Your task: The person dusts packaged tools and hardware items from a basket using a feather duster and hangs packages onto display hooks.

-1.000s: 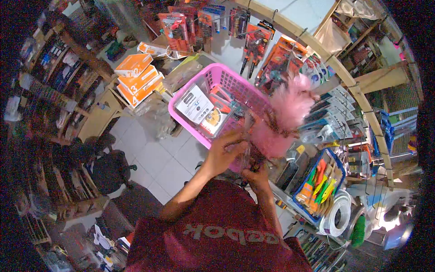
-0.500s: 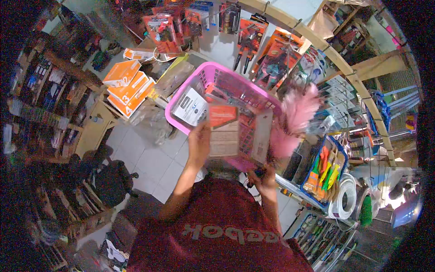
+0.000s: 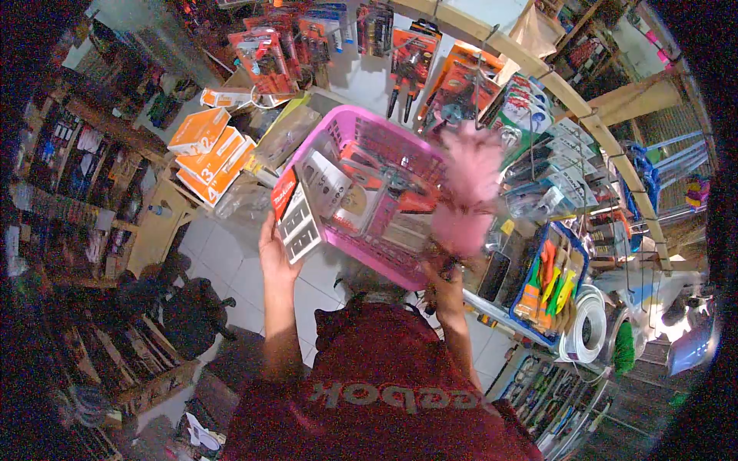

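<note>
My left hand is closed around the lower left edge of a flat package with a red top and white printed panels, tilted beside the pink basket. My right hand grips the dark handle end of a pink feather duster, near the basket's right corner. The duster's fluffy head is smeared by motion and covers part of the basket's right side. Inside the pink plastic basket lie a white printed package, orange-backed packaged tools and a brownish flat pack.
Orange boxes are stacked left of the basket. Packaged pliers and other carded tools hang behind it. At right stand a blue-rimmed tray of brushes and a white cable coil. White floor tiles show below.
My left hand has moved left with the flat package, from over the basket to its left side, and the package has tilted. The feather duster has shifted left and up.
</note>
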A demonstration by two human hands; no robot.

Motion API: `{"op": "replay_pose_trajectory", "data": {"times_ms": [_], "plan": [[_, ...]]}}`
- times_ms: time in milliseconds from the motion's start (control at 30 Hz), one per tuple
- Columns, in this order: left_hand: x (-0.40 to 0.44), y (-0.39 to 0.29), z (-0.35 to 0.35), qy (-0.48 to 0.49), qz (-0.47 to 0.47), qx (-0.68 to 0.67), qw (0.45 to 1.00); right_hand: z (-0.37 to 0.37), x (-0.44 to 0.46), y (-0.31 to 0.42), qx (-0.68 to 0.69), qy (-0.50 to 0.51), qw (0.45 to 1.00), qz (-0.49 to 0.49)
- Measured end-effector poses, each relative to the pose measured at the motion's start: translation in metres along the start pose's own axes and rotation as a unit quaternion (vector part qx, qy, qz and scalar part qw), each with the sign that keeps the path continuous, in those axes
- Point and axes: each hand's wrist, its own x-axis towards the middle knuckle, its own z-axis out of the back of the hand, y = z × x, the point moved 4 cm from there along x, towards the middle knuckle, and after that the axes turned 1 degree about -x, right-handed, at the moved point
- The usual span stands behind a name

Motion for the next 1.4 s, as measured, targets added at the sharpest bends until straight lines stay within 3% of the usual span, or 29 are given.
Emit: {"op": "replay_pose_trajectory", "data": {"times_ms": [100, 167, 200, 267, 333, 367, 433, 533, 567, 633, 667, 700, 767, 800, 867, 933, 967, 1033, 1100, 1200, 1233, 1300, 1333, 1367, 1400], "plan": [[-0.008, 0.002, 0.001, 0.001, -0.049, -0.048, 0.998, 0.02, 0.001, -0.005, -0.109, 0.035, 0.992, -0.051], [-0.012, 0.004, -0.001, -0.004, -0.071, -0.037, 0.997, 0.047, 0.008, -0.037, -0.172, 0.015, 0.985, -0.015], [-0.015, 0.004, -0.004, -0.006, -0.082, -0.031, 0.996, 0.054, 0.006, -0.033, -0.148, 0.008, 0.989, -0.028], [-0.025, 0.009, -0.019, 0.086, -0.045, -0.07, 0.993, 0.066, -0.001, -0.022, -0.1, -0.006, 0.994, -0.054], [-0.045, 0.027, -0.066, 0.169, -0.016, -0.057, 0.984, 0.065, -0.012, 0.013, -0.2, -0.025, 0.978, 0.052], [-0.045, 0.037, -0.069, 0.158, 0.011, -0.063, 0.985, 0.068, -0.014, 0.014, -0.239, -0.008, 0.967, 0.093], [-0.049, 0.064, -0.08, 0.211, 0.086, -0.175, 0.958, 0.084, -0.015, -0.001, -0.302, 0.046, 0.938, 0.163], [-0.04, 0.107, -0.064, 0.322, 0.153, -0.224, 0.907, 0.103, -0.021, -0.042, -0.446, 0.074, 0.844, 0.291], [-0.037, 0.119, -0.059, 0.365, 0.169, -0.221, 0.888, 0.089, -0.021, -0.048, -0.204, 0.08, 0.971, 0.095], [-0.036, 0.132, -0.066, 0.197, 0.136, -0.084, 0.967, 0.086, -0.017, -0.046, -0.347, 0.093, 0.933, 0.025], [-0.039, 0.135, -0.074, 0.107, 0.117, -0.015, 0.987, 0.089, -0.016, -0.048, -0.296, 0.061, 0.953, 0.03], [-0.05, 0.132, -0.105, 0.128, 0.113, -0.017, 0.985, 0.09, -0.019, -0.056, -0.244, 0.029, 0.969, 0.033], [-0.049, 0.135, -0.103, 0.156, 0.122, -0.024, 0.98, 0.097, -0.018, -0.061, -0.261, 0.006, 0.961, 0.094], [-0.049, 0.138, -0.102, 0.172, 0.127, -0.028, 0.976, 0.099, -0.017, -0.054, -0.33, 0.018, 0.931, 0.152], [-0.048, 0.142, -0.101, 0.169, 0.113, -0.019, 0.979, 0.099, -0.014, -0.049, -0.439, 0.055, 0.881, 0.169], [-0.045, 0.146, -0.104, 0.169, 0.099, -0.01, 0.981, 0.084, -0.008, -0.02, -0.515, 0.105, 0.846, 0.092], [-0.043, 0.147, -0.105, 0.167, 0.089, -0.007, 0.982, 0.078, -0.013, -0.009, -0.298, 0.003, 0.945, 0.132], [-0.048, 0.146, -0.115, 0.163, 0.063, -0.007, 0.985, 0.082, -0.014, -0.011, -0.3, -0.009, 0.947, 0.118], [-0.048, 0.15, -0.117, 0.153, 0.072, -0.007, 0.986, 0.085, -0.01, -0.013, -0.352, 0.017, 0.932, 0.081], [-0.051, 0.155, -0.115, 0.136, 0.089, -0.004, 0.987, 0.085, -0.004, -0.017, -0.495, 0.112, 0.861, -0.016], [-0.051, 0.156, -0.116, 0.131, 0.093, -0.002, 0.987, 0.081, -0.011, -0.005, -0.361, 0.009, 0.932, 0.038], [-0.055, 0.154, -0.125, 0.129, 0.103, -0.02, 0.986, 0.061, -0.018, 0.024, -0.33, -0.058, 0.921, 0.198], [-0.042, 0.154, -0.105, 0.167, 0.048, 0.179, 0.968, 0.058, -0.022, 0.034, -0.311, -0.092, 0.905, 0.274], [-0.019, 0.159, -0.067, 0.197, -0.009, 0.371, 0.908, 0.057, -0.015, 0.024, -0.412, 0.005, 0.882, 0.229], [-0.017, 0.16, -0.062, 0.203, -0.017, 0.397, 0.895, 0.066, -0.006, 0.007, -0.503, 0.101, 0.839, 0.179]]}}
